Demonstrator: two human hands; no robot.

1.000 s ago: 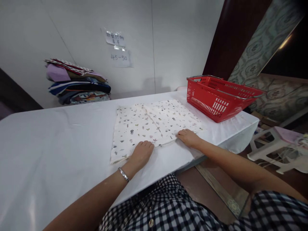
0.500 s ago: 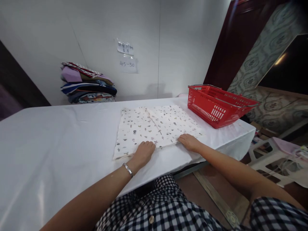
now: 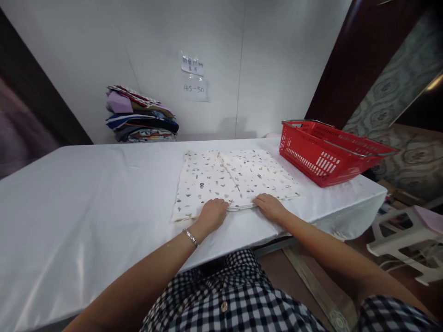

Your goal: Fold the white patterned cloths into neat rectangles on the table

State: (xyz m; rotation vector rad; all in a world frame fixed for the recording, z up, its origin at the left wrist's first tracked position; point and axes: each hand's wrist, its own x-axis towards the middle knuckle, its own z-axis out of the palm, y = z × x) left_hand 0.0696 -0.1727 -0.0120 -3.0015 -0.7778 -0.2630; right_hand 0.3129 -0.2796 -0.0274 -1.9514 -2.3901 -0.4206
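A folded white cloth (image 3: 238,177) with small scattered prints lies flat on the white-covered table (image 3: 114,203), a seam line running down its middle. My left hand (image 3: 213,213) grips its near edge left of centre, fingers curled over the top and thumb hidden. Farther right along that same edge, my right hand (image 3: 271,207) also has its fingers closed over the cloth. Between the two hands the layered edge shows, lifted slightly. A metal bracelet (image 3: 191,237) circles my left wrist.
A red plastic basket (image 3: 325,159) with metal handles stands at the table's right end. Folded clothes (image 3: 143,115) are piled at the back left by the wall. Paper notes (image 3: 195,87) hang on the wall. A white plastic stool (image 3: 404,235) is on the floor at right.
The view has turned a little, shifting the scene. My hands have come closer together along the cloth's near edge, and the layers between them are bunched slightly upward.
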